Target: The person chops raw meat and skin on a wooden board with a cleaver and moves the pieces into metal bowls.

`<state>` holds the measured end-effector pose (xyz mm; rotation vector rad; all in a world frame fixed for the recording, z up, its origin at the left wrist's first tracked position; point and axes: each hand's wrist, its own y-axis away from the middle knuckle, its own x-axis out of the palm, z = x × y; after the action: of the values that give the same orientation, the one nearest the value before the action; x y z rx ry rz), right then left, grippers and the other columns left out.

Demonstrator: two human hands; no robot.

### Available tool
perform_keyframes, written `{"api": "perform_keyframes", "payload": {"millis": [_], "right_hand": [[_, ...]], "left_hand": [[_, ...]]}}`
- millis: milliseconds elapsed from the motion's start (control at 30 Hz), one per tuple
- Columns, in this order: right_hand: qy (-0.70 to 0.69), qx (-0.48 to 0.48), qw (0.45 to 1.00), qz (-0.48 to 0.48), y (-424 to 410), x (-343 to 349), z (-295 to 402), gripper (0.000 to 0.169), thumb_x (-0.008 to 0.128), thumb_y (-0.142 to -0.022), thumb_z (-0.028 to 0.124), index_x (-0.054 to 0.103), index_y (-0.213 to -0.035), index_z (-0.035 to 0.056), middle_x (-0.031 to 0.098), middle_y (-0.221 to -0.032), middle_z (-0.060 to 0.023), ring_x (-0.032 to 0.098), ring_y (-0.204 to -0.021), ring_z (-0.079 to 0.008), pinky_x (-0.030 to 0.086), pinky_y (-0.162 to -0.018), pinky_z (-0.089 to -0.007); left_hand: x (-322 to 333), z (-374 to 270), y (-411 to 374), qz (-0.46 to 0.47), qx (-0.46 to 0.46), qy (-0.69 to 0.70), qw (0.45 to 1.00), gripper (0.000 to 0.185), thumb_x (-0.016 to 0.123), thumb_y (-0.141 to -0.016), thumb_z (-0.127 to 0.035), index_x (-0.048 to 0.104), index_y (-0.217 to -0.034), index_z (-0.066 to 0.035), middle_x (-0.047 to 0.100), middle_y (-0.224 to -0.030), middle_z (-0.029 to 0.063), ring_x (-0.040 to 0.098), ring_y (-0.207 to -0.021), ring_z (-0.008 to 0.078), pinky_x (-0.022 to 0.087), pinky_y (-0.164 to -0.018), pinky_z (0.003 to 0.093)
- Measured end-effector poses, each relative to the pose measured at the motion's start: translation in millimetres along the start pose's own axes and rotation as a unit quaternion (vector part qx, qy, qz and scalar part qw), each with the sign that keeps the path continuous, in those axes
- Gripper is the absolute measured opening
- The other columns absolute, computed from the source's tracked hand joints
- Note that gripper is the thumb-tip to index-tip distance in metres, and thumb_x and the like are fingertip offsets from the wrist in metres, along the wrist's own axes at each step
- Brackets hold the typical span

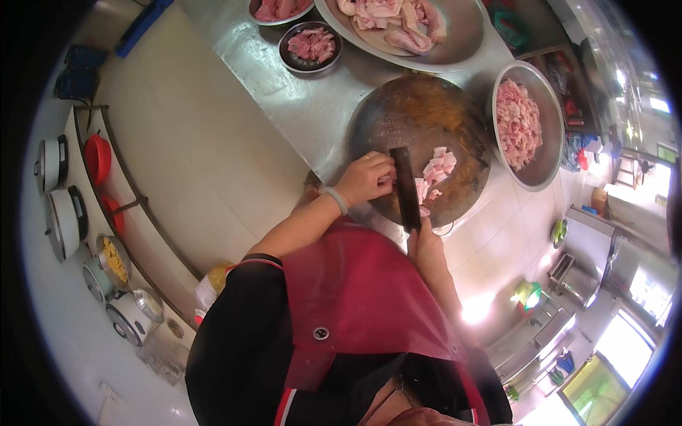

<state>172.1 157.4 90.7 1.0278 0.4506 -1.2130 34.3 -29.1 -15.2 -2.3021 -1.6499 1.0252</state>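
Note:
My right hand grips the handle end of a dark cleaver, whose blade stands across the near part of a round wooden chopping block. Curled fingers of my left hand press close to the blade's left side. Under them a bit of pale pink meat shows; the rest of it is hidden by the hand. To the blade's right lies a small heap of cut pink and white meat pieces on the block. A few pieces lie right against the blade.
A steel bowl of chopped meat stands right of the block. Beyond it are a large basin with big meat cuts and a small bowl of meat pieces. The metal table ends at a left edge. Rice cookers line a left shelf.

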Motion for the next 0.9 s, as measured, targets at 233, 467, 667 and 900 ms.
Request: {"api": "perform_keyframes", "payload": {"millis": [233,467,667,900], "right_hand": [[0.011,-0.034,0.998,-0.058,-88,11,22,0.037,0.056,-0.094,0.014,0.045,-0.124,-0.0043,0.066,-0.084,-0.0311,0.066,-0.079,-0.0512,0.052,-0.071,-0.0588],[-0.105,0.021,0.986,-0.125,-55,-4,4,0.025,0.057,-0.096,0.012,0.05,-0.117,-0.0006,0.066,-0.079,-0.0299,0.066,-0.074,-0.0486,0.052,-0.064,-0.0552],[0.019,-0.053,0.997,-0.059,0,-22,6,0.039,0.058,-0.094,0.009,0.046,-0.129,-0.0024,0.065,-0.071,-0.0269,0.066,-0.066,-0.0455,0.053,-0.06,-0.0545],[0.009,-0.036,0.999,-0.005,16,-12,-1,0.038,0.059,-0.092,0.009,0.046,-0.124,-0.0064,0.064,-0.068,-0.0283,0.065,-0.064,-0.0476,0.052,-0.06,-0.0562]], "left_hand": [[1,-2,0,0.004,-0.007,0.012,1.0,0.019,0.074,-0.067,-0.005,0.065,-0.084,-0.007,0.068,-0.097,0.0096,0.066,-0.091,0.0306,0.055,-0.082,0.0387],[-14,-15,-5,-0.048,-0.004,0.003,0.999,0.032,0.078,-0.072,-0.006,0.064,-0.101,-0.005,0.065,-0.107,0.0096,0.063,-0.098,0.031,0.052,-0.088,0.0392],[-12,-6,6,-0.004,0.008,0.0,1.0,0.026,0.076,-0.074,-0.005,0.066,-0.098,-0.005,0.066,-0.108,0.0104,0.064,-0.099,0.0308,0.052,-0.088,0.0391],[-7,-7,5,-0.023,0.01,-0.011,1.0,0.018,0.073,-0.07,-0.002,0.069,-0.087,-0.006,0.068,-0.101,0.0108,0.066,-0.093,0.0301,0.055,-0.083,0.0393]]}}
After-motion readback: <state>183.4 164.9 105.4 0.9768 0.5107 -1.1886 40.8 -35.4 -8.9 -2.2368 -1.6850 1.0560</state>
